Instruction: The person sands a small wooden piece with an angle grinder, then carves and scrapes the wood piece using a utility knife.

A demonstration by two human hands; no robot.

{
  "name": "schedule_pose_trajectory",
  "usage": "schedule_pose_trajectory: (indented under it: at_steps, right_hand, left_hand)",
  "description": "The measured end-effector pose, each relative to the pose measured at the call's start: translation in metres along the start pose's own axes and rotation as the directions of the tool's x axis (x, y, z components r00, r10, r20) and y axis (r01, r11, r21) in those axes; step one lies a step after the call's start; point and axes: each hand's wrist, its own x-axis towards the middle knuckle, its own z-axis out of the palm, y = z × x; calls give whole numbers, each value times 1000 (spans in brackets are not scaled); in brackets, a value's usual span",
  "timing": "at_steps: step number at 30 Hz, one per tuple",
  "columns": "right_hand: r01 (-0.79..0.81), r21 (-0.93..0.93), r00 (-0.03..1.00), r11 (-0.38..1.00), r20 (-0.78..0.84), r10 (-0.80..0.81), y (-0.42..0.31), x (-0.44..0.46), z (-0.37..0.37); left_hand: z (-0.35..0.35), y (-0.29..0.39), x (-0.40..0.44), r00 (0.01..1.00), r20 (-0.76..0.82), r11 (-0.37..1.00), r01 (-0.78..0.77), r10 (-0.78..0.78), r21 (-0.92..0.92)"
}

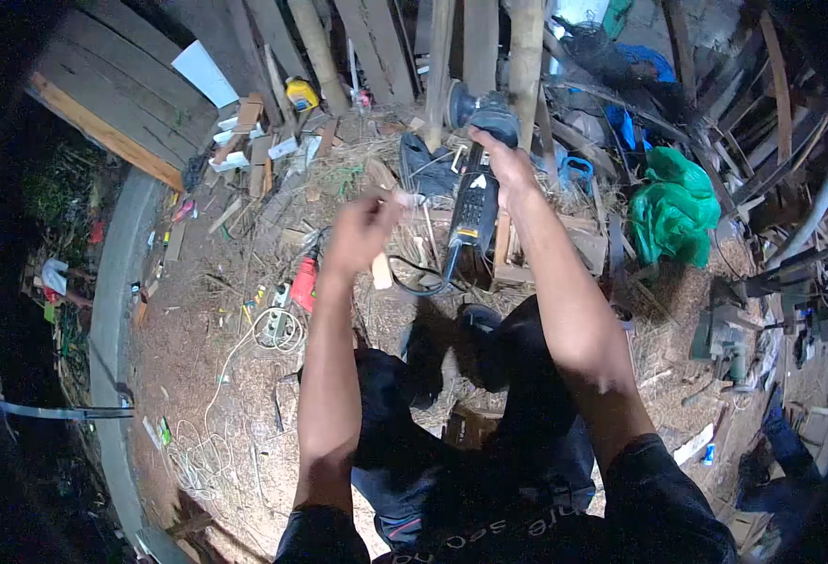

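Observation:
My right hand [508, 169] is wrapped round the black body of an angle grinder [473, 199]. The grinder's head and disc [461, 105] point away from me, and its cord [453, 263] leaves the near end. To the left of it, my left hand [357, 233] is closed, with the fingers curled and partly blurred. A small pale piece [404, 199] shows at its fingertips, too smeared to name. A light wooden piece [382, 272] shows beside the left wrist; I cannot tell whether it is held.
A red power tool [305, 282] lies near a power strip [276, 324] with a coiled white cord. Loose white cord [202, 465] spreads at lower left. A green plastic bag [674, 209] sits at right, near a bench vise [729, 334]. Planks [371, 47] lean at the back.

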Motion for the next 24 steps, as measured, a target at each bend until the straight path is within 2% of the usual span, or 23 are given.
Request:
schedule_pose_trajectory:
  at_steps: [2,4,5,8,9,10,11,12,14,16,20,21,22,24]
  right_hand:
    - [-14,30,1000,999,-9,14,4,10,-2]
    - [-46,45,999,998,0,46,4,9,4]
    - [-49,80,999,996,-12,51,4,5,7]
    - [56,49,998,997,25,-57,21,19,11]
    - [-54,117,994,992,101,43,22,18,17]
    - [-68,102,994,992,88,59,24,17,22]
    - [-76,87,995,993,73,70,25,16,25]
    - [-81,71,995,994,55,78,23,11,32]
    - [-67,59,993,996,96,61,34,20,39]
    - [-94,44,983,995,164,85,34,13,49]
    - [-71,43,964,997,261,58,48,22,64]
    - [-92,32,942,995,326,77,53,27,68]
    - [-94,27,935,995,345,79,57,32,71]
    - [-95,15,923,995,377,82,60,33,78]
  left_hand:
    - [-19,-17,0,952,-273,984,99,-137,-146]
    - [-28,-37,-4,837,-387,846,154,-386,-510]
    - [-30,-46,-4,763,-401,730,133,-507,-671]
    - [-34,-57,4,732,-324,544,74,-599,-836]
    - [-39,-52,4,750,-189,530,244,-634,-812]
    - [-37,-44,6,777,-234,600,221,-585,-769]
    - [-36,-43,6,845,-70,549,279,-529,-788]
    - [-30,-35,3,873,-78,672,312,-482,-671]
    - [-24,9,2,858,-11,784,465,-514,-411]
    - [-14,-5,4,921,77,886,388,-381,-255]
    - [-17,-23,4,950,209,933,278,-232,-230]
    - [-24,-13,3,951,227,947,258,-212,-193]
    - [-31,-6,5,875,308,889,433,-374,-151]
    - [-25,-26,4,967,245,958,131,-68,-254]
